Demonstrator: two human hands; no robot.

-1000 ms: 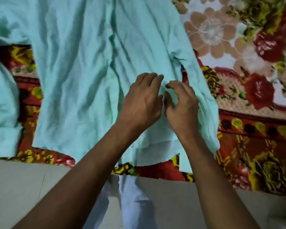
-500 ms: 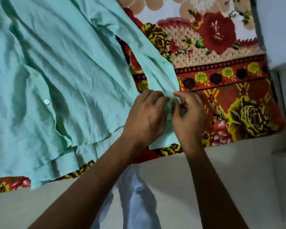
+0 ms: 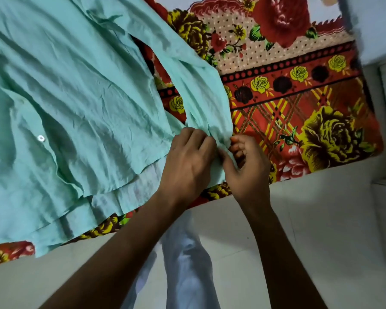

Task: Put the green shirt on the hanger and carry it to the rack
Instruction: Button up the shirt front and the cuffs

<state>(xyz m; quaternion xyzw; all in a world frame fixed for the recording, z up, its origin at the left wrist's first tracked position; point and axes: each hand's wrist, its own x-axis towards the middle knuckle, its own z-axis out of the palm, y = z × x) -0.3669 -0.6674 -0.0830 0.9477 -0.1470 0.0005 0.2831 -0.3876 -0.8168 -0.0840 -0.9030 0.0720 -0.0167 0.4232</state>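
Hands have slid down to the hem: your left hand (image 3: 187, 166) and right hand (image 3: 246, 168) now pinch the green shirt (image 3: 76, 85) at its corner. No hanger in sight yet, so you're only straightening it on the bed (image 3: 299, 103).

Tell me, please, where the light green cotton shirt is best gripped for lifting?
Probably its bunched sleeve end, where the left hand and right hand already pinch the light green cotton shirt; come from the near edge, where gathered cloth gives bulk.

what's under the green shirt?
The green shirt lies spread on a red floral blanket, which shows past its right and lower edges. Both hands, left hand and right hand, pinch its hem. No hanger shows; whatever the shirt covers is hidden.
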